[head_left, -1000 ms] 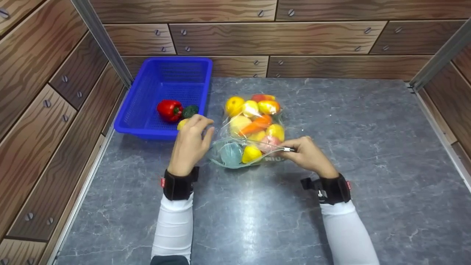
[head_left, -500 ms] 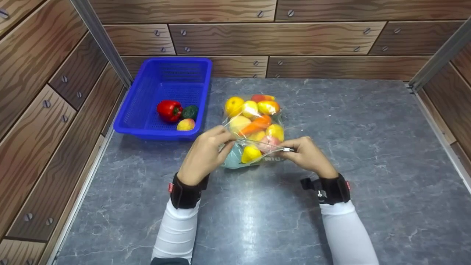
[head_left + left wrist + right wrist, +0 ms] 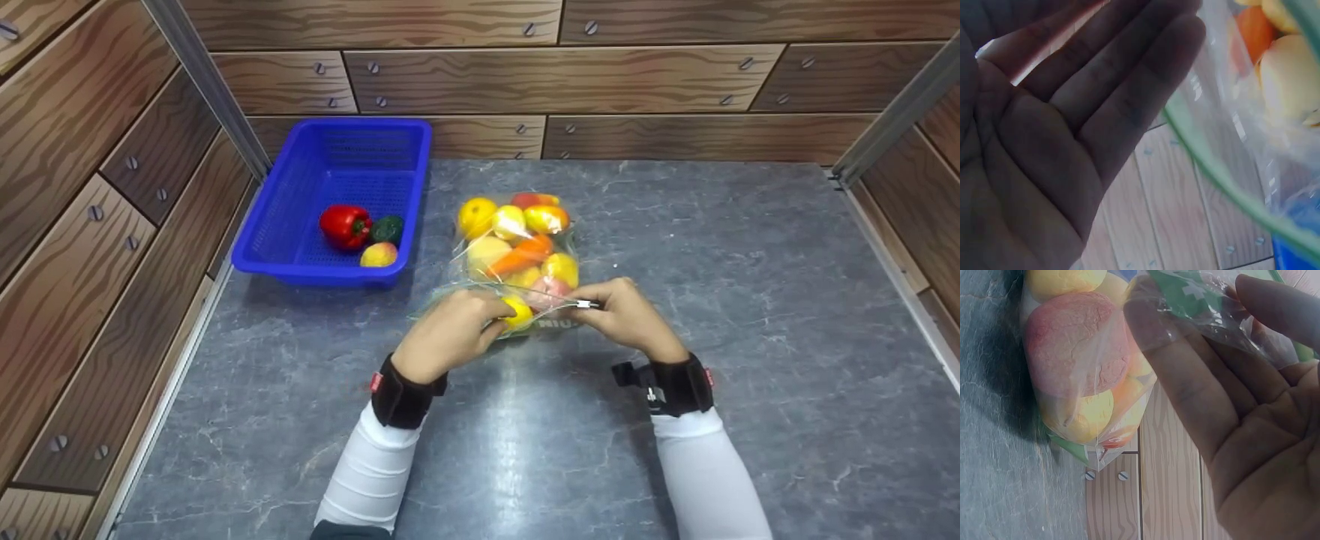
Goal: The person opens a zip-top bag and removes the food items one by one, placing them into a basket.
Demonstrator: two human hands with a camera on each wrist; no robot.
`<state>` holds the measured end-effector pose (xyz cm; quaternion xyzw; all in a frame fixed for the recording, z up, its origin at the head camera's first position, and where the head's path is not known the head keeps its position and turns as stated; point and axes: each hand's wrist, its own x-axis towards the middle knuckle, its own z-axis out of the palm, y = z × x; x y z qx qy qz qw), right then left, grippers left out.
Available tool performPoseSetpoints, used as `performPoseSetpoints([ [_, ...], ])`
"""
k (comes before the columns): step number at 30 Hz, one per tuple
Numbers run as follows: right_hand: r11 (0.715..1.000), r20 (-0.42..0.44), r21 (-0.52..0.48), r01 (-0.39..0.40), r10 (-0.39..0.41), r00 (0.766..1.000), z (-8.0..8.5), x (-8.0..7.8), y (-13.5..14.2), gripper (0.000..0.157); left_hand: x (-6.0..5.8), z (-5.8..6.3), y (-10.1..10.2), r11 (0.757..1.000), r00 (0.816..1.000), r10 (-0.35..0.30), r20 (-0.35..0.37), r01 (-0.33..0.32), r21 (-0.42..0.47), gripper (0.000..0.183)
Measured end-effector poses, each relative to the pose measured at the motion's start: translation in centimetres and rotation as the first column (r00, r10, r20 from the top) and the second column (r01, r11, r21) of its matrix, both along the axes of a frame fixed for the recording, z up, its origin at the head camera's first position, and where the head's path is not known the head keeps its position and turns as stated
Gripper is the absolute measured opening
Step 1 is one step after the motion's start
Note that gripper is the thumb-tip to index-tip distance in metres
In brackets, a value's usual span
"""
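A clear zip bag (image 3: 559, 324) full of fruit and vegetables lies mid-table, its mouth toward me. My right hand (image 3: 630, 319) pinches the right end of its zip edge, beside the white slider (image 3: 585, 304); the right wrist view shows the film between thumb and fingers. At the mouth's left side is my left hand (image 3: 454, 334), fingertips right at a yellow fruit (image 3: 517, 313). Its fingers (image 3: 1123, 107) look fairly straight in the left wrist view, with the green bag rim beside them. Inside the bag show an orange carrot (image 3: 521, 256) and a pinkish round fruit (image 3: 1075, 343).
A blue plastic basket (image 3: 251, 259) stands at the back left, holding a red bell pepper (image 3: 345, 227), a dark green vegetable (image 3: 387, 229) and a yellow-red fruit (image 3: 379, 255). Wood-patterned walls (image 3: 637, 79) enclose the grey table (image 3: 750, 300) at the back and sides.
My left hand has moved right from the basket's front edge to the bag's mouth, leaving the yellow-red fruit in the basket. The right hand has stayed on the bag's edge.
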<state>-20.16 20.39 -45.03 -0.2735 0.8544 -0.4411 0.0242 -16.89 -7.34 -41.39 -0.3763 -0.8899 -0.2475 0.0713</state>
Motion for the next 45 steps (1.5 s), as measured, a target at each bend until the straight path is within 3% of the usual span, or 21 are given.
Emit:
performPoseSetpoints([
  [12,1.000,-0.038,-0.016,0.000,-0.001,0.999,-0.1,-0.3,-0.1,0.012,-1.8,-2.8,1.4,0.997,0.998,0.051,0.030,-0.049,-0.054,0.009],
  [21,0.999,-0.033,-0.036,0.007,-0.008,0.999,-0.4,-0.4,0.0,0.013,-2.8,-4.9,2.5,0.989,0.995,0.095,0.020,-0.092,-0.120,0.040],
  [35,1.000,-0.023,-0.031,0.001,-0.001,1.000,-0.5,-0.3,0.3,0.013,-2.9,-6.2,3.4,0.985,0.996,0.083,-0.014,-0.084,-0.151,0.042],
  [45,1.000,0.014,-0.007,0.005,-0.005,1.000,-0.4,-0.4,0.4,0.013,-2.9,-6.5,3.4,0.993,0.998,0.049,-0.033,-0.053,-0.110,0.034],
])
